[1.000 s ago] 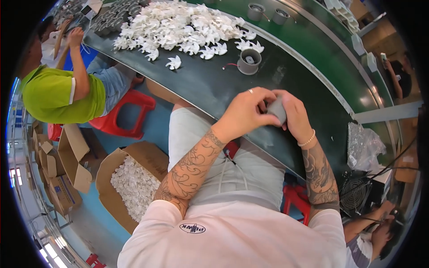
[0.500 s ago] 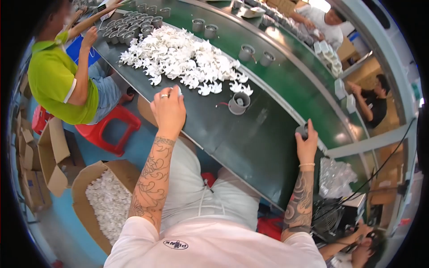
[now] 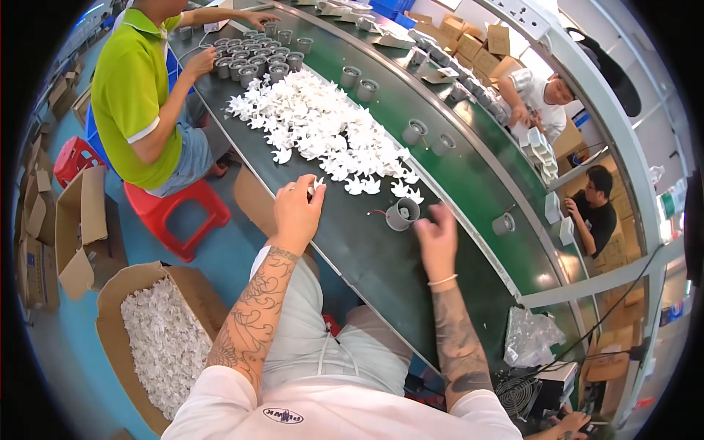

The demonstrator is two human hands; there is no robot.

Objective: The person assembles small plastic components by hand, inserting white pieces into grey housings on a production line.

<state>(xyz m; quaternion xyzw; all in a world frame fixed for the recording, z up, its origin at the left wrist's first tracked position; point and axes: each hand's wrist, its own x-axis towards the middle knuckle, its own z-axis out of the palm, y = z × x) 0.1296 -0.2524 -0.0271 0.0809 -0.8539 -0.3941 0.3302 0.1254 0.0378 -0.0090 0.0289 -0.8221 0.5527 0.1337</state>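
My left hand [image 3: 297, 215] is closed in a pinch on a small white fan wheel [image 3: 317, 185], mostly covered by the fingers, over the near edge of the dark worktop. My right hand [image 3: 438, 238], smeared by motion, is beside a round grey motor housing [image 3: 402, 213] with a thin red wire; whether it touches the housing I cannot tell. Beyond both hands lies a big heap of loose white fan wheels [image 3: 315, 128], a few of them spread out singly next to the housing. Another grey housing [image 3: 504, 224] stands on the green conveyor belt to the right.
Several grey housings [image 3: 253, 59] crowd the worktop's far left, beside a co-worker in a green shirt [image 3: 139, 95]. More housings line the belt [image 3: 469, 176]. A carton of white parts [image 3: 165, 337] stands lower left. A clear plastic bag [image 3: 532, 337] lies at right.
My right hand has let go of a grey housing, which now stands on the belt, and has moved left toward the nearer housing. My left hand stays pinched. The view has shifted.
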